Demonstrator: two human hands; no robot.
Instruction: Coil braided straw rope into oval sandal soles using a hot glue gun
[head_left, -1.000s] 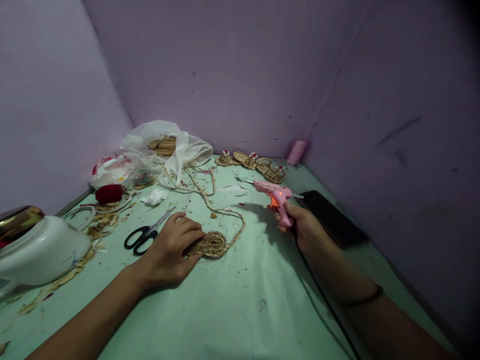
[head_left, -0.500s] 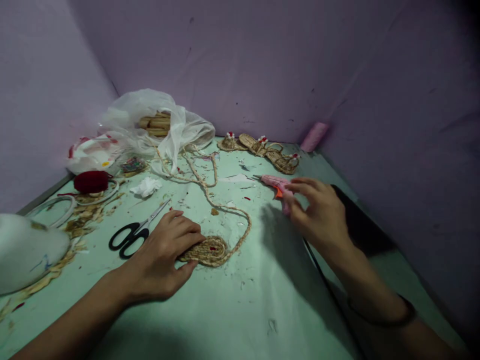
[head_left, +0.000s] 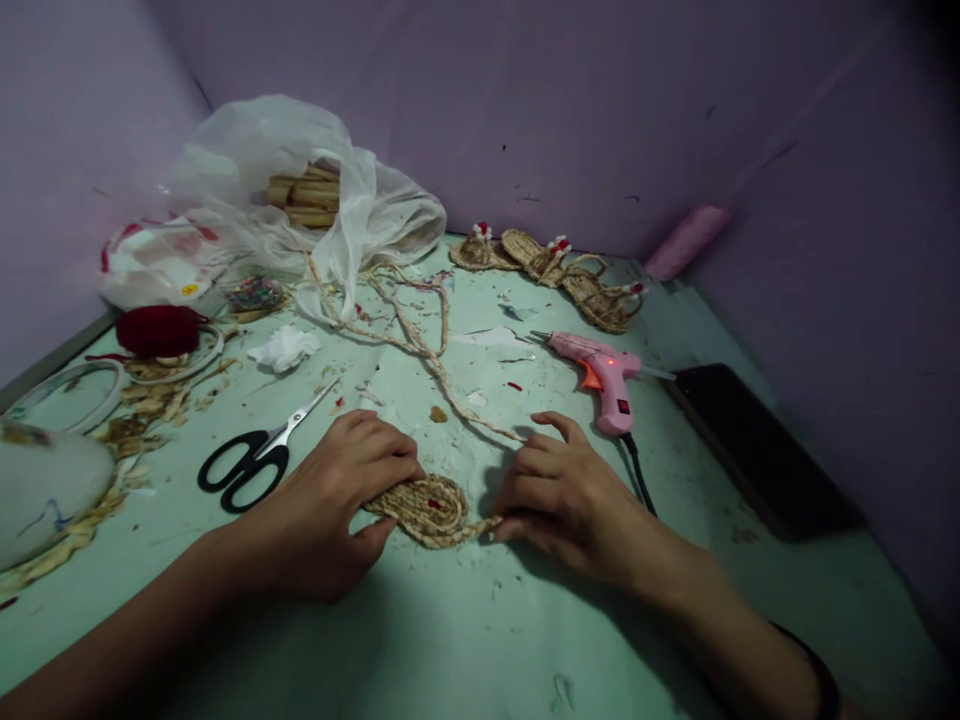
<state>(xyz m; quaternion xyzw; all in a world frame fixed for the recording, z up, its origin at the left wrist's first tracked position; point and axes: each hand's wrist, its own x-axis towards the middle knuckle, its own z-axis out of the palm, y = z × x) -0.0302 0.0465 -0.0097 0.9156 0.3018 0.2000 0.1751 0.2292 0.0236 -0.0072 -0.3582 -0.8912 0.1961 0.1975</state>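
Note:
A coiled braided sole (head_left: 431, 505), oval and straw-coloured, lies flat on the table, with a small red spot near its right end. My left hand (head_left: 334, 500) grips its left end between thumb and fingers. From the sole's right side runs the loose braided cord (head_left: 480, 526), which my right hand (head_left: 559, 495) pinches close to the coil. Past my right fingers the cord (head_left: 469, 412) trails back across the table to a plastic bag. The pink glue gun (head_left: 600, 365) rests on its side beyond my right hand, its small light glowing.
Black-handled scissors (head_left: 262, 455) lie left of my left hand. A dark phone (head_left: 757, 450) is at the right. Small woven sandals (head_left: 600, 298) stand by the wall. A plastic bag (head_left: 360, 200), red yarn (head_left: 159, 332) and crumpled tissue (head_left: 285, 347) sit at the back left.
My right hand has left the glue gun, which now lies on the table, and moved left to take hold of the cord beside the sole. My left hand stays on the sole.

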